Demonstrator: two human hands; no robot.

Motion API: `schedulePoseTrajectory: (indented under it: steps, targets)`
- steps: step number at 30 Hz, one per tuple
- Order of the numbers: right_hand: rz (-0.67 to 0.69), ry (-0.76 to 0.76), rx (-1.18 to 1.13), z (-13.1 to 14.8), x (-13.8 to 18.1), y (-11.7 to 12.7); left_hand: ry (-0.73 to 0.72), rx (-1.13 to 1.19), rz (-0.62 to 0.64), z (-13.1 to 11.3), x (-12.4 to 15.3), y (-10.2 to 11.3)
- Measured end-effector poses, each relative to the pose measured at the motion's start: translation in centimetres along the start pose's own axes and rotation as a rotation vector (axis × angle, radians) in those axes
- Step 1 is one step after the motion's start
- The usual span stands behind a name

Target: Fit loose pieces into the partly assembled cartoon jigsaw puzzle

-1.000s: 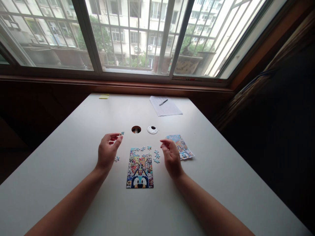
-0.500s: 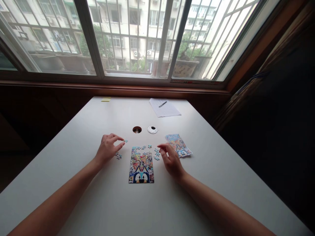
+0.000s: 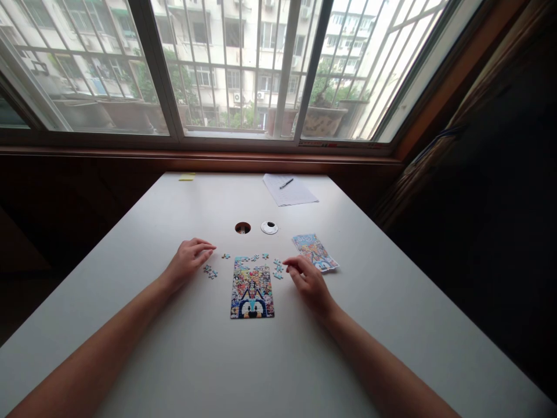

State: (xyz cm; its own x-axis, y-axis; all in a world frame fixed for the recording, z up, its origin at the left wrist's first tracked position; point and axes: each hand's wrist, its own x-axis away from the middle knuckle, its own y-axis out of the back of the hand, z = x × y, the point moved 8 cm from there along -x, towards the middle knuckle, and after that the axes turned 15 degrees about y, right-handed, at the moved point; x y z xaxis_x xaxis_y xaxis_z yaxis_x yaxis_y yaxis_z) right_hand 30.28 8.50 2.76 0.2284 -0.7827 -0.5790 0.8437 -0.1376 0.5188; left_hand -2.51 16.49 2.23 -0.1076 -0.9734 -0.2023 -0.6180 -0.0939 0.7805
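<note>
A colourful jigsaw puzzle [image 3: 252, 288] lies flat on the white table [image 3: 130, 244], mostly joined, with a gap along its top edge. My left hand [image 3: 188, 259] rests on the table to its left, fingers stretched forward and holding nothing. A loose blue piece [image 3: 225, 256] lies just beyond its fingertips, and two more pieces [image 3: 210, 271] lie beside the hand. My right hand [image 3: 310, 281] sits to the puzzle's right, fingers curled, their tips near several loose pieces [image 3: 277, 269]. Whether it holds a piece I cannot see.
A printed puzzle picture card [image 3: 315, 252] lies right of my right hand. Farther back are a round cable hole [image 3: 242, 228], its white cap [image 3: 269, 227], a paper sheet [image 3: 289, 191] with a pen [image 3: 286, 183], and a yellow note [image 3: 187, 176]. A window spans the back.
My left hand came down to the table and let go of the blue piece, which now lies before its fingertips. My right hand lowered towards the loose pieces.
</note>
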Motion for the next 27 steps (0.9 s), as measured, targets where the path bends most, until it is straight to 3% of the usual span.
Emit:
schedulePoseTrajectory:
  steps: [7, 11, 27]
  targets:
    - [0.012, -0.062, 0.036, -0.9, 0.3, 0.2, 0.148, 0.15, -0.047, 2.0, 1.1, 2.4]
    - [0.018, -0.097, 0.128, -1.6, 0.5, 0.4, 0.148, 0.182, -0.015, 1.5, 1.3, 2.2]
    - [0.199, 0.003, 0.264, -0.7, -0.1, -1.0, 0.182, 0.165, 0.032, 1.8, 0.7, 1.7]
